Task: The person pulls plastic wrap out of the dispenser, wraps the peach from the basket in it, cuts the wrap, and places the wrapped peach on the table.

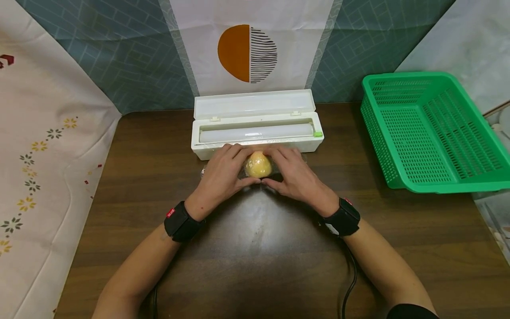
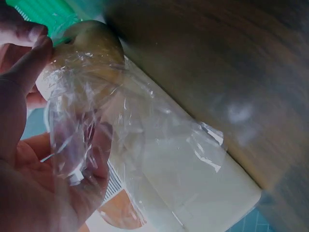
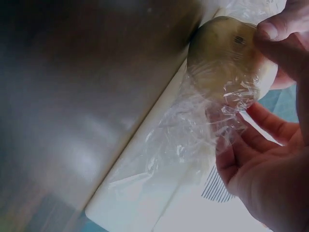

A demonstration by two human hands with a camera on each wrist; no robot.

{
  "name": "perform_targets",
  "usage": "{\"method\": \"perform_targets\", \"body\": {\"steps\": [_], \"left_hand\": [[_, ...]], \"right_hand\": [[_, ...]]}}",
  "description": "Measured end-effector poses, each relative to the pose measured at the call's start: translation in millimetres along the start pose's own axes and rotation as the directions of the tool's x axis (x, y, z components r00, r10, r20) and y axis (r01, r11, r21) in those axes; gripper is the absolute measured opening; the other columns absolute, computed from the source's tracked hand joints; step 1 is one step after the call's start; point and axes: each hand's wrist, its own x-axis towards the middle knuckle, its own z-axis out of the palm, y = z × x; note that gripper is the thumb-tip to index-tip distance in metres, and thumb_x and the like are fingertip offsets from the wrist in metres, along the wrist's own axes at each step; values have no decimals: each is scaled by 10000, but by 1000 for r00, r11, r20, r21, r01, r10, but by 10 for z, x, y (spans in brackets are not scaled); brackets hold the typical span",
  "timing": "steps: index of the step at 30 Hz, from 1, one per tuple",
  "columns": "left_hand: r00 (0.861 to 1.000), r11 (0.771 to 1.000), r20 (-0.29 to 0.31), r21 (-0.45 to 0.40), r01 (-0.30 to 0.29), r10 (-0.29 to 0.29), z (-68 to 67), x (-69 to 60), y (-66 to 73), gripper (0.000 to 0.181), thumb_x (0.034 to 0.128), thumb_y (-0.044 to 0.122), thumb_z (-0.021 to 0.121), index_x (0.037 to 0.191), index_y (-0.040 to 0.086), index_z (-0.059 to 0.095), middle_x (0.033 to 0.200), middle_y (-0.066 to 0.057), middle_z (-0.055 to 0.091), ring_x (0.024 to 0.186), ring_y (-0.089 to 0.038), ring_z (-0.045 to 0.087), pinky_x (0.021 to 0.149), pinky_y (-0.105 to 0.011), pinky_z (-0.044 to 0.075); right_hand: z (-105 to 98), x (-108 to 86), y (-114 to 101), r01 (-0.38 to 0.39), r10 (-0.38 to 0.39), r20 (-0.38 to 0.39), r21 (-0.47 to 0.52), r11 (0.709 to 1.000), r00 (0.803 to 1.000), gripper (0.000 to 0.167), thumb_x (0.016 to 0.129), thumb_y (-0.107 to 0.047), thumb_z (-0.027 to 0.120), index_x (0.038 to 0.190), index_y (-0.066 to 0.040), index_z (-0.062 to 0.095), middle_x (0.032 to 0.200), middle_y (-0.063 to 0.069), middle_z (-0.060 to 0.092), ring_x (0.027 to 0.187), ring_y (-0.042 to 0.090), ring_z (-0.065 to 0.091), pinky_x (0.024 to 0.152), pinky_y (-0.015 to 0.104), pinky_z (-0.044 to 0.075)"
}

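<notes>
Holding a fruit [image 1: 258,166] under film [image 2: 210,145] just in front of an open white box [image 1: 255,105] with a roll [image 1: 255,133] inside, with left hand [image 1: 225,170] and right hand [image 1: 292,173] curled round from either side and thumb tips close together. Too hidden to tell if also pinching the film. Working at a table [image 1: 255,266], well apart from a green basket [image 1: 380,146].

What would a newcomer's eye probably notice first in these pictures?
Probably the bright green basket, at the right of the table. Next, the yellow fruit in clear film, between the left hand and right hand. Just beyond it stands an open white box with a pale roll inside.
</notes>
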Motion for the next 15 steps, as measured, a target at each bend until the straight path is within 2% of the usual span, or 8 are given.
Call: {"method": "perform_targets", "body": {"steps": [6, 10, 12, 15], "left_hand": [[999, 1000, 44, -27, -12, 13, -24, 8, -28, 772, 840, 496, 878, 1420, 58, 618, 1282, -100, 660, 1122, -297, 614, 998, -435, 506], [999, 998, 51, -67, -7, 10, -26, 5, -43, 821, 853, 491, 865, 1476, 56, 555, 1288, -110, 664, 1162, -298, 631, 1026, -449, 500], [999, 996, 51, -89, -3, 8, -24, -1, -45, 803, 862, 489, 857, 1468, 66, 545, 1290, -111, 667, 1185, -300, 632, 1044, -459, 492], [999, 995, 47, -102, -3, 8, -24, -6, -40, 761, 865, 490, 847, 1444, 88, 561, 1314, -98, 669, 1212, -298, 627, 1062, -464, 480]], "right_hand": [[28, -2, -50, 22, -27, -58, -86, 996, 998, 611, 897, -307, 885, 1354, 5, 628, 1369, 174, 598, 1299, 371, 529, 980, 561, 439], [44, -7, -83, 34, -42, -59, -129, 991, 997, 569, 942, -293, 837, 1366, 21, 622, 1365, 181, 597, 1293, 375, 530, 940, 534, 458], [47, -8, -91, 27, -34, -53, -127, 992, 998, 579, 948, -277, 831, 1389, 19, 601, 1366, 175, 606, 1293, 365, 542, 936, 520, 463], [39, -5, -88, 8, -13, -50, -100, 995, 999, 684, 925, -255, 857, 1444, 40, 522, 1346, 186, 623, 1301, 373, 553, 968, 535, 464]]}}
